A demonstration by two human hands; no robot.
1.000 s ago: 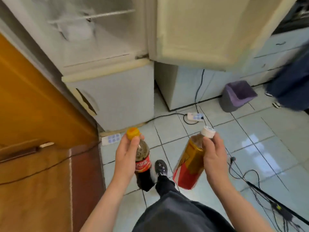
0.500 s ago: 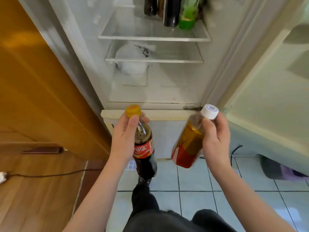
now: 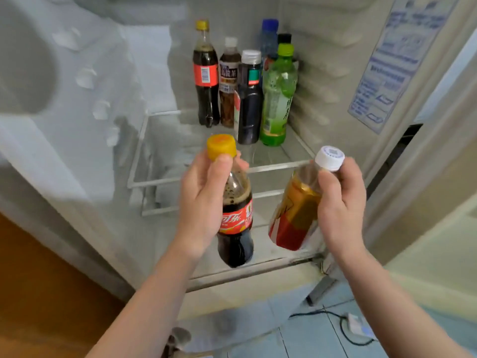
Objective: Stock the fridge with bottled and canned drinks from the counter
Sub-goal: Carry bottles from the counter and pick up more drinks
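Several bottles (image 3: 247, 81) already stand on the fridge shelf (image 3: 271, 166), while the left hand (image 3: 204, 202) grips a cola bottle (image 3: 236, 220) and the right hand (image 3: 340, 202) a tea bottle (image 3: 294, 218) before it, fingers curled round each neck.

Single view only: wide-angle head camera, close before open white fridge (image 3: 85, 140), facing forward, tilted down. Clear glass shelf (image 3: 185, 151) fills centre toward 12 o'clock; pale tiled floor (image 3: 309, 339) at 5 o'clock. Edges blurred.

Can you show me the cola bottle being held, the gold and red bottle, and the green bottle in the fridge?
held cola bottle (image 3: 236, 220): head view, on its red label.
gold and red bottle (image 3: 296, 209): head view, on its gold band.
green bottle (image 3: 277, 99): head view, on its middle.
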